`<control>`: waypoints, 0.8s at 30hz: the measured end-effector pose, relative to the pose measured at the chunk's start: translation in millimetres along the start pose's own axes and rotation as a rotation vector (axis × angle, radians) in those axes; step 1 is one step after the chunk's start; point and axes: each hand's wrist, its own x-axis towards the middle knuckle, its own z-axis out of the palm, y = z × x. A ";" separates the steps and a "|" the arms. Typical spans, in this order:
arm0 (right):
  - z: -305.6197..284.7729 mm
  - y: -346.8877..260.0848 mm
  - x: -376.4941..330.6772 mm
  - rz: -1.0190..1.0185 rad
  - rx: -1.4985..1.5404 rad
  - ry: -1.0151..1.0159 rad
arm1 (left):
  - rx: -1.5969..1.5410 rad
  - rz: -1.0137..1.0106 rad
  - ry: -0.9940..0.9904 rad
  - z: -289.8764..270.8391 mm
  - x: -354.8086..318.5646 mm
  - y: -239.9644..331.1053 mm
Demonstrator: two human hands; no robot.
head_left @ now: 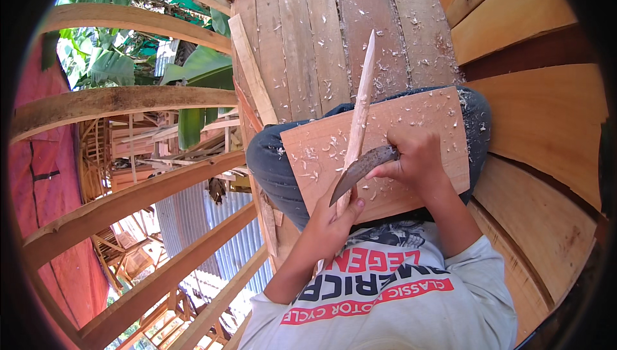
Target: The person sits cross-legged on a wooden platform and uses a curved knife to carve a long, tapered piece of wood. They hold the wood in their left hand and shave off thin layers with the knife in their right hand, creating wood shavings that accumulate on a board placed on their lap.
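A pale wooden stick, whittled to a point at its far end, slants up and away across a flat wooden board on my lap. My left hand is closed round the stick's near end. In my right hand is a knife with a broad, dark, curved blade; the fist hides its handle. The blade crosses over the stick just beyond my left hand, its tip toward the lower left. Curled wood shavings lie scattered over the board.
More shavings dot the plank floor ahead. A plank wall stands close on my right. Open wooden rails run along my left, with banana leaves and corrugated metal sheets beyond. A loose wood strip leans beside my knee.
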 end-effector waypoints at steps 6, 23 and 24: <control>-44.0 64.6 31.2 0.545 0.168 0.302 | 0.121 0.104 -0.200 10.8 -14.2 -4.1; -50.0 15.8 20.4 0.200 -0.046 0.224 | 0.124 0.006 -0.193 -2.4 -24.4 0.8; -63.6 26.6 29.3 0.353 -0.008 0.240 | 0.191 0.061 -0.222 1.3 -28.2 -2.8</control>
